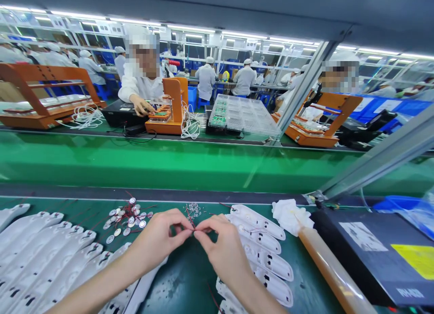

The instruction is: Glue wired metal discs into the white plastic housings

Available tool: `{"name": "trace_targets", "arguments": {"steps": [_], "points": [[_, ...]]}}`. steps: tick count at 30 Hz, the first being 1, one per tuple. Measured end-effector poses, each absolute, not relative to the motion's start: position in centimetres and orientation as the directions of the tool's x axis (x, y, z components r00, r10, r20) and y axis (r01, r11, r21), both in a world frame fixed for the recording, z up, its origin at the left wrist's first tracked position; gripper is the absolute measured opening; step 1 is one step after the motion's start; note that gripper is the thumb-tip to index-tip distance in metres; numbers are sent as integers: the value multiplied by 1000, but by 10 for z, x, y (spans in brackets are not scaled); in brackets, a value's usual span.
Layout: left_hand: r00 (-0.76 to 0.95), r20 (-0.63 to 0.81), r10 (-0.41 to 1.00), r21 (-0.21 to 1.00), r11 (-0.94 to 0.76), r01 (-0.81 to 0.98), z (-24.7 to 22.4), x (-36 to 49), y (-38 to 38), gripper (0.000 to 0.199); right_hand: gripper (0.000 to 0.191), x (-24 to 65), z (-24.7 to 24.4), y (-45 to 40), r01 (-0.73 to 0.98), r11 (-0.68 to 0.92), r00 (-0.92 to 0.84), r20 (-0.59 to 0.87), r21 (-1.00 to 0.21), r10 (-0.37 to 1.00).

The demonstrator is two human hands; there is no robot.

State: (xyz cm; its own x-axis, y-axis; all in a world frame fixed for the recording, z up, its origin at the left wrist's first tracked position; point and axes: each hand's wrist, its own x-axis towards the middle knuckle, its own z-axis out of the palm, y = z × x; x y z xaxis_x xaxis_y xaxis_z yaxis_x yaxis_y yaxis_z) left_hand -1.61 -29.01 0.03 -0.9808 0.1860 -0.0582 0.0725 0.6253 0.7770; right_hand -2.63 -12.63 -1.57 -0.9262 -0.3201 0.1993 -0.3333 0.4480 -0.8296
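Note:
My left hand (pixel 164 235) and my right hand (pixel 224 244) meet fingertip to fingertip over the green work surface. Both are closed in a pinch on thin red wire (pixel 191 223); the wire's end is hidden between the fingertips. Just beyond them lies a small heap of tiny clear or silvery pieces (pixel 194 209). Left of my left hand is a pile of round metal discs (pixel 131 217) with red leads. White plastic shells (pixel 267 255) lie in a column beside my right hand, some with thin wires across them.
More white shells (pixel 44 255) fill the left side. On the right are a crumpled white tissue (pixel 291 213), a brownish cylinder (pixel 334 268) and a black box (pixel 383 259). Across the green conveyor belt (pixel 203 167), a co-worker (pixel 144 83) handles an orange fixture (pixel 174 110).

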Motion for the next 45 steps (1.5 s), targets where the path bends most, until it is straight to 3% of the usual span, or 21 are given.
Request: {"name": "trace_targets", "arguments": {"steps": [2, 5, 10, 13, 15, 17, 19, 20, 22, 23, 26, 30, 35, 38, 41, 42, 45], "points": [[-979, -37, 200, 730, 674, 110, -2, -12, -289, 23, 16, -25, -24, -126, -405, 456, -904, 275, -792, -326], [-966, -116, 231, 731, 678, 74, 5, -6, -285, 24, 17, -22, -30, -122, -529, 417, -843, 400, -739, -360], [-951, -243, 191, 889, 436, -140, 18, 0, -280, 31, 14, -13, -17, -106, -712, 224, -687, 595, -666, -417], [-902, -335, 273, 930, 251, -270, 19, 3, -275, 31, 17, -7, -10, -97, -806, 221, -589, 699, -550, -406], [-882, -347, 317, 936, 181, -303, 19, 5, -271, 28, 17, -4, -10, -95, -807, 250, -590, 708, -535, -388], [-898, -338, 282, 938, 185, -295, 19, 6, -268, 25, 20, -4, -15, -93, -690, 179, -711, 613, -701, -344], [-923, -326, 205, 927, 259, -270, 18, 7, -269, 24, 24, -3, -18, -92, -362, -11, -880, 346, -932, -327], [-933, -315, 175, 914, 320, -249, 17, 8, -270, 24, 26, -2, -19, -91, -147, -111, -922, 177, -983, -344], [-953, -265, 144, 873, 455, -174, 16, 10, -272, 23, 28, 1, -17, -89, 187, -226, -914, -85, -956, -396], [-963, -226, 147, 848, 515, -120, 15, 12, -274, 21, 29, 2, -15, -88, 271, -238, -900, -157, -933, -407], [-974, -108, 198, 774, 631, 43, 13, 16, -276, 16, 33, 5, -8, -87, 321, -214, -897, -224, -923, -380], [-974, -15, 226, 738, 660, 141, 13, 19, -272, 15, 28, 6, -2, -88, 197, -116, -938, -153, -973, -311], [-983, -100, 152, 781, 624, 17, 18, 24, -261, 11, 25, 5, -2, -87, 101, -16, -968, -94, -995, -232], [-979, -172, 113, 842, 533, -86, 19, 29, -253, 12, 40, 8, -11, -88, -139, 44, -971, 127, -989, -203], [-970, -220, 102, 911, 377, -167, 17, 31, -248, 15, 61, 12, -21, -89, -351, 242, -894, 247, -904, -372], [-971, -220, 96, 921, 349, -174, 16, 32, -248, 15, 59, 13, -23, -89, -416, 311, -871, 276, -854, -408], [-980, -186, 77, 907, 396, -141, 7, 33, -248, 10, 20, 14, -26, -88, -690, 464, -723, 538, -555, -433]]}}
